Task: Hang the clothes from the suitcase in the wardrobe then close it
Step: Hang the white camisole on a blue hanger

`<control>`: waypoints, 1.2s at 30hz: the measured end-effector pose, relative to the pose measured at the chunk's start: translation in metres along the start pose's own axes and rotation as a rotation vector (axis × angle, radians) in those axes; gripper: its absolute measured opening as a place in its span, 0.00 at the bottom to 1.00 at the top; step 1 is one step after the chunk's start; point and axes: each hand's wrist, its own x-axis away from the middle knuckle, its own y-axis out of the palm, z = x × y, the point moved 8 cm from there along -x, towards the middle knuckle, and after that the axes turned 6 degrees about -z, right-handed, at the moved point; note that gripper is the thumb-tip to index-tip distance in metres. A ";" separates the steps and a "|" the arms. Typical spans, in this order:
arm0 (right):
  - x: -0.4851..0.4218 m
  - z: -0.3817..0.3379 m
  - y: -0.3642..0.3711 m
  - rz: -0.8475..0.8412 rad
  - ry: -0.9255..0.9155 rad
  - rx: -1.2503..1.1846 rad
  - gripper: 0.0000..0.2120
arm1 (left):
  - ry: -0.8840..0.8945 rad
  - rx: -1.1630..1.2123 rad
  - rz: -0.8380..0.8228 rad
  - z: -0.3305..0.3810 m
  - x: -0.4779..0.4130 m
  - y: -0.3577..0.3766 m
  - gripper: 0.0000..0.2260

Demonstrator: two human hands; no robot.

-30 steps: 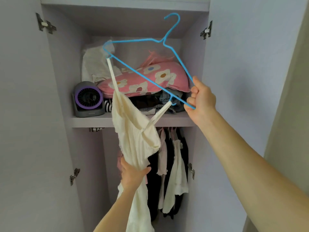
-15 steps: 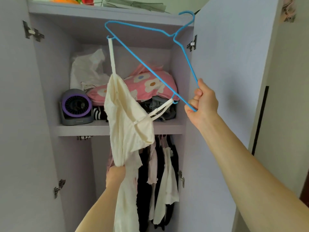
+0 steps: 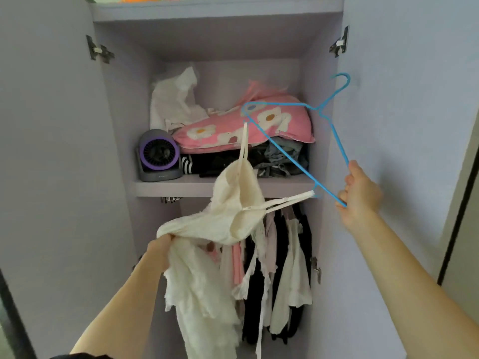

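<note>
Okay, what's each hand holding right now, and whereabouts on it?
The right hand grips the blue hanger at its lower corner. The left hand grips the cream dress by bunched fabric below the straps.

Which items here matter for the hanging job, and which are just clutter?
Job:
blue hanger, held by the right hand
cream strappy garment on it, bunched in the left hand
wardrobe

Lying about, all on the shelf:
purple fan
pink flowered pillow
white crumpled bundle
dark folded clothes
</note>
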 end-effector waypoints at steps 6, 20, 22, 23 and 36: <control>-0.016 0.061 -0.014 -0.052 -0.044 0.320 0.21 | 0.034 0.035 0.194 0.025 0.058 -0.027 0.21; 0.011 0.154 0.008 -0.369 -0.145 0.791 0.32 | 0.084 -0.086 0.345 0.019 0.071 -0.046 0.22; 0.013 0.164 0.006 -0.371 -0.135 0.794 0.31 | 0.089 -0.108 0.347 0.013 0.069 -0.048 0.22; 0.014 0.169 0.005 -0.375 -0.135 0.806 0.31 | 0.092 -0.121 0.351 0.011 0.067 -0.049 0.22; 0.025 0.237 0.026 -0.460 -0.120 0.962 0.28 | 0.144 -0.135 0.340 0.012 0.036 -0.036 0.19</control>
